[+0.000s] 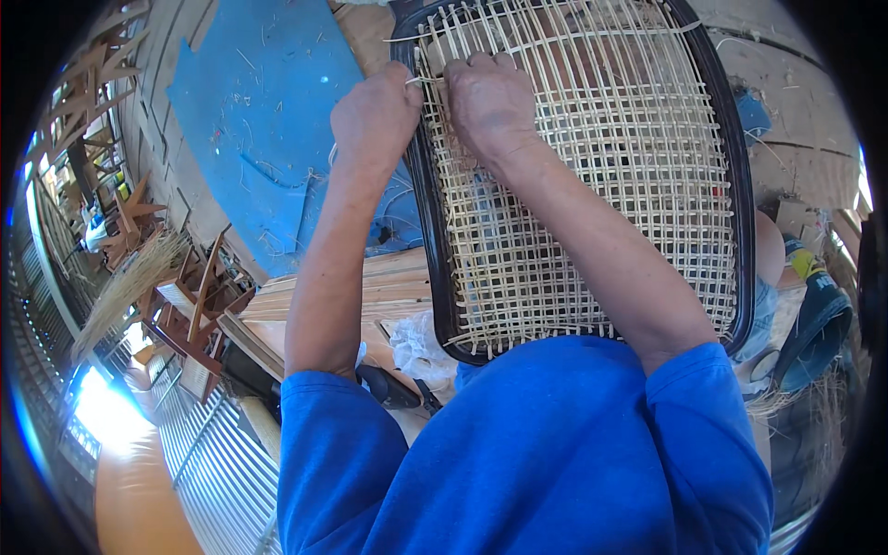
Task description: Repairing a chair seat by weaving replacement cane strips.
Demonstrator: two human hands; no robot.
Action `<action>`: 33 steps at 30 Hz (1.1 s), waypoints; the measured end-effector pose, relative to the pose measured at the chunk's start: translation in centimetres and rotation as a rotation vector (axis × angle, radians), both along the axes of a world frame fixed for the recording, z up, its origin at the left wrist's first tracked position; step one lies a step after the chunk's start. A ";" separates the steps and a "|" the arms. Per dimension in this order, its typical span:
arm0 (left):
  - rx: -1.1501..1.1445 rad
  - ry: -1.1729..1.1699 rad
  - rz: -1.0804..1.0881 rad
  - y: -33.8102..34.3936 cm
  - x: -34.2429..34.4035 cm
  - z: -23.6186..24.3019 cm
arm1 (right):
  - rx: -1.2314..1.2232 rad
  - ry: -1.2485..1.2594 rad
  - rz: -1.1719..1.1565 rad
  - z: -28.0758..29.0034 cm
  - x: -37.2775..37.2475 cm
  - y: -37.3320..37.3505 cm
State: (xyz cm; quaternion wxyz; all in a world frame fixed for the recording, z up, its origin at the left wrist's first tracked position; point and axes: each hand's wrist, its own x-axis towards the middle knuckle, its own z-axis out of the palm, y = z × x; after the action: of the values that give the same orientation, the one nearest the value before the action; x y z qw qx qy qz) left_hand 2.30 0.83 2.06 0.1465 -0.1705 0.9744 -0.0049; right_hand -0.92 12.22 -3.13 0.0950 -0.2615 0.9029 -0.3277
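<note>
A dark oval-cornered frame [437, 277] rests across my lap, with a lattice of pale cane [592, 222] woven over it. The near part is a tight square grid; toward the far end mostly lengthwise strands show. At the frame's left rail, my left hand [375, 111] is closed, pinching a thin cane strand [413, 81] between thumb and finger. Just right of it, my right hand [490, 102] lies over the weave with its fingers curled down; their tips are hidden, so whatever they grip cannot be made out.
A blue sheet [268, 120] littered with cane scraps lies on the wooden floor to the left. Nearer are stacked boards [342, 287] and a clear plastic bag [416, 347]. Wooden furniture parts [190, 319] and a bundle of fibres [125, 287] stand further left; a dark bucket-like container [814, 324] is at right.
</note>
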 end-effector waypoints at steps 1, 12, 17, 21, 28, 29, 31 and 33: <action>0.002 0.005 -0.003 -0.2 0.0 -0.5 | 0.060 -0.044 0.029 0.1 -0.3 0.0; 0.497 0.023 0.277 -0.9 -0.4 -0.4 | -0.068 -0.245 0.025 1.7 2.6 0.0; 0.575 -0.053 0.364 -0.4 -1.6 0.6 | -0.154 -0.374 0.001 3.0 3.1 0.1; 0.404 -0.092 0.175 -1.1 -1.6 0.0 | -0.231 -0.471 -0.004 3.5 2.7 0.8; 0.130 0.109 0.085 -0.1 0.5 -0.4 | -0.793 -0.278 -0.403 5.8 -9.4 12.0; 0.165 0.166 0.066 -0.2 0.7 -0.8 | -0.462 -0.133 -0.493 5.4 -11.2 14.7; 0.194 0.223 0.058 -0.4 1.2 -0.8 | -0.135 0.015 -0.562 3.9 -13.9 18.3; 0.243 0.208 0.074 -0.8 1.0 -1.0 | 0.132 -0.117 -0.489 2.2 -15.0 19.1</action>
State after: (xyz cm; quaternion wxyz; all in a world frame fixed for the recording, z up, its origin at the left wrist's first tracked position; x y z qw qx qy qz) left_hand 3.32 0.05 1.09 0.0642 -0.1869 0.9707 0.1363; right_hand -15.89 31.36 -0.90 0.0818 -0.0094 0.9518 -0.2956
